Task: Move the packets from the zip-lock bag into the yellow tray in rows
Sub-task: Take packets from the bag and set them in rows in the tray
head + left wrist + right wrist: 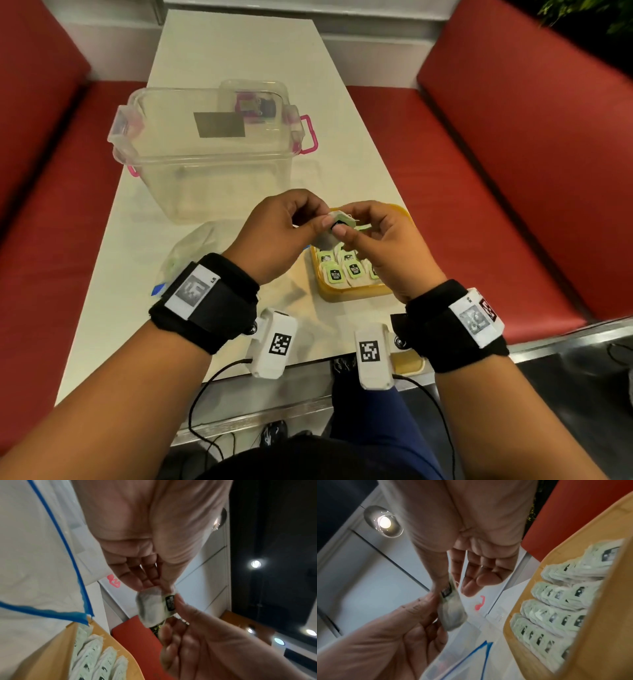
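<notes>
A small pale-green packet (333, 229) with a black label hangs just above the yellow tray (356, 295). My left hand (320, 222) and right hand (342, 233) both pinch it from opposite sides. In the left wrist view the packet (151, 607) sits between my left fingertips (145, 585) and the right thumb (180, 601). Several packets (556, 615) lie in overlapping rows inside the tray (583, 649). The clear zip-lock bag (191, 250) with a blue strip lies on the table left of the tray, under my left wrist.
A clear plastic storage box (205, 154) with pink latches stands behind the hands. The white table (239, 51) runs away from me between red bench seats (479, 154). Wrist-camera cables hang off the near table edge.
</notes>
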### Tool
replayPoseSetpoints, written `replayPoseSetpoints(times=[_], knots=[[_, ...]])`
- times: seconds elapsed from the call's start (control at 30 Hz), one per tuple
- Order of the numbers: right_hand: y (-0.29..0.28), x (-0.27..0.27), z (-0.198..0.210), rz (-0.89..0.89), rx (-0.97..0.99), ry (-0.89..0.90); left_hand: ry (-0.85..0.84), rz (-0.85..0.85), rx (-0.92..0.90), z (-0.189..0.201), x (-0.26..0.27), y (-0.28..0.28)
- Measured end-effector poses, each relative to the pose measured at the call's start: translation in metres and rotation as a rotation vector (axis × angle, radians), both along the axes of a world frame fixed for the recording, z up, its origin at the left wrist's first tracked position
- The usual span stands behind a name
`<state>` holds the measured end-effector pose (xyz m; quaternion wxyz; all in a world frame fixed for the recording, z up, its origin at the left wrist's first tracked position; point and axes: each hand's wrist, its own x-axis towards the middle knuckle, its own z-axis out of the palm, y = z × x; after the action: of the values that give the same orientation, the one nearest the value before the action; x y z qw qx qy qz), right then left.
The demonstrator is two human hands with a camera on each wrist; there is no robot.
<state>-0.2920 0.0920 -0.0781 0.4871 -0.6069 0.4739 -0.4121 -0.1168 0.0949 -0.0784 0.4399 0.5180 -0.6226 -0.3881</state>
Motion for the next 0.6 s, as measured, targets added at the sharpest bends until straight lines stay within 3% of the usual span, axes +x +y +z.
replayPoseSetpoints(times=[0.37, 0.53, 0.6], knots=[[-0.011, -0.025, 0.006, -0.042, 0.004, -0.049, -0.014, -0.012, 0.063, -0.013, -0.018, 0.003], [-0.019, -0.04, -0.002, 0.023, 0.095, 0.066, -0.097, 0.044, 0.072, -0.029, -0.031, 0.002], [-0.028, -0.054, -0.005, 0.05, 0.13, 0.216, -0.187, 0.087, 0.063, -0.04, -0.03, 0.002]])
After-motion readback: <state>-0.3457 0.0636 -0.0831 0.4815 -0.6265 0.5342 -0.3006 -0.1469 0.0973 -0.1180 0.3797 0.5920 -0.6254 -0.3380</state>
